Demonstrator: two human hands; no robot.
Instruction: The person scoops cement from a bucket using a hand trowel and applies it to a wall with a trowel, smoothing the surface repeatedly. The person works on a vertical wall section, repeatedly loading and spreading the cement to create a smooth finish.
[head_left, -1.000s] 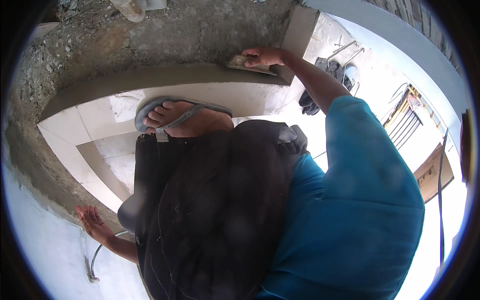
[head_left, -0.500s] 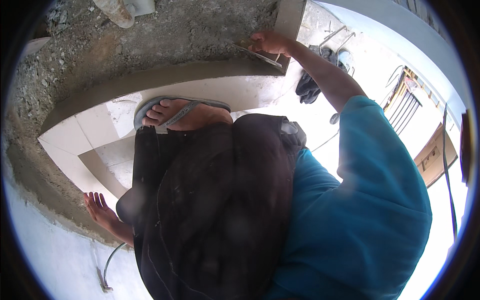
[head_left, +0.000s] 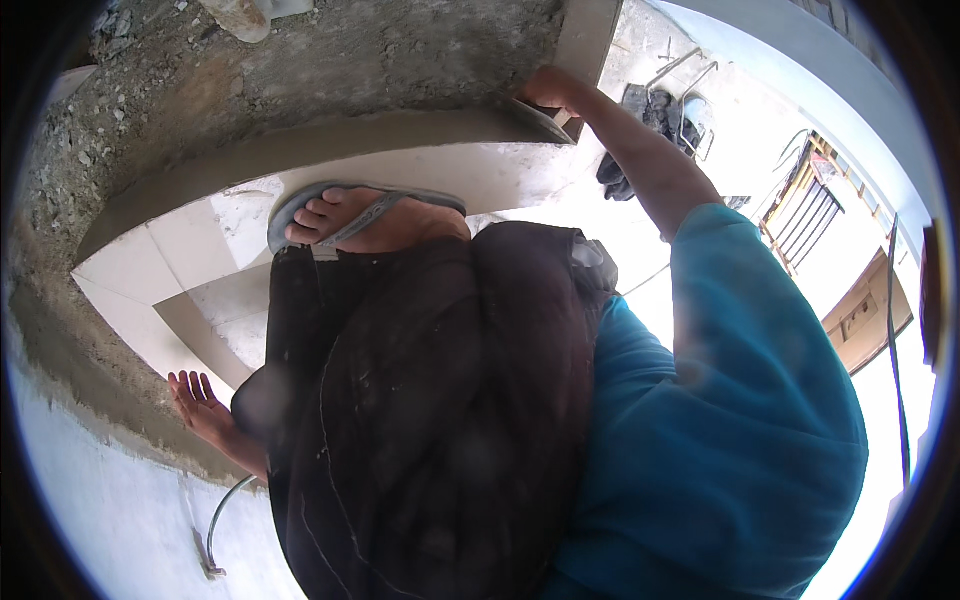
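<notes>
My right hand (head_left: 550, 88) is closed on a flat trowel (head_left: 543, 121), its thin blade tilted by the inner corner of the raised edging. Beside the blade runs a smooth grey mortar band (head_left: 330, 143) along that edging. My fingers and the wrist hide most of the trowel's handle. Off to the left, my left hand (head_left: 205, 413) is open with fingers spread and nothing in it. It is nearest the tiled ledge (head_left: 165, 255) and the rough edge by the wall; whether it touches either I cannot tell.
Rough grey rubble and mortar (head_left: 130, 140) fill the upper left. My sandalled foot (head_left: 400, 220) rests on the tiled ledge. A bent pipe (head_left: 222, 515) sticks out of the pale wall. Dark cloth (head_left: 615, 175) and metal rods (head_left: 690, 75) lie at the upper right.
My right hand and the trowel have shifted slightly right into the corner, and the blade shows less. My left hand has lifted a little, its fingers spread.
</notes>
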